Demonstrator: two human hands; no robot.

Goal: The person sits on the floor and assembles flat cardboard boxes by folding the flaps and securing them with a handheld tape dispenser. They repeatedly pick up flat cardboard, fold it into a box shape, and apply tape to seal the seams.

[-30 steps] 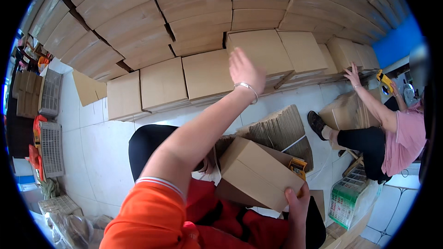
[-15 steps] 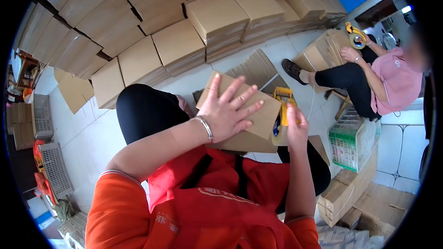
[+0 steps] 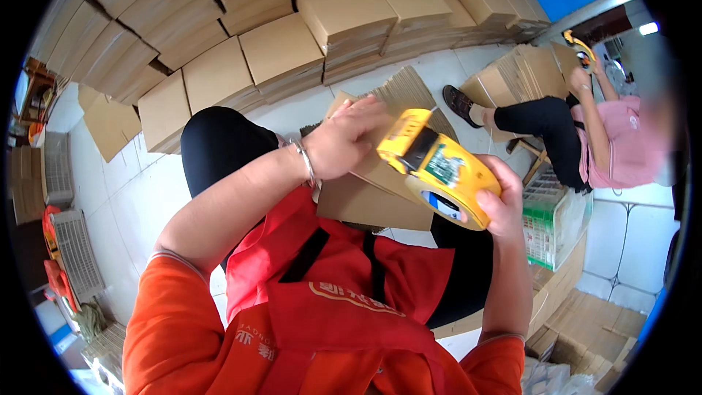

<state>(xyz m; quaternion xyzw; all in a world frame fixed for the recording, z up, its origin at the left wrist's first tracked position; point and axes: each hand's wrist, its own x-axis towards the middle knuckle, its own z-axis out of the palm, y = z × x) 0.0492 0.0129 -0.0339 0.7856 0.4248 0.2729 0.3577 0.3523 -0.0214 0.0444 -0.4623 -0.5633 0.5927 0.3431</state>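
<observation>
left grip [image 3: 344, 143]: flat on the cardboard box [image 3: 369, 201] in the lap, holding nothing
right grip [image 3: 501, 201]: wrapped round the yellow tape dispenser [image 3: 439, 168], right beside the left grip, over the box

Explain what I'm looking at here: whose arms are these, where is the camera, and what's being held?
The camera sits on a person's head and looks down, so the round, bent picture shows their own arms and red apron. Their right hand grips a yellow tape dispenser. Their left hand presses on a cardboard box resting on their lap. Stacks of flat cardboard line the tiled floor ahead. At right, another person sits among more cardboard.
</observation>
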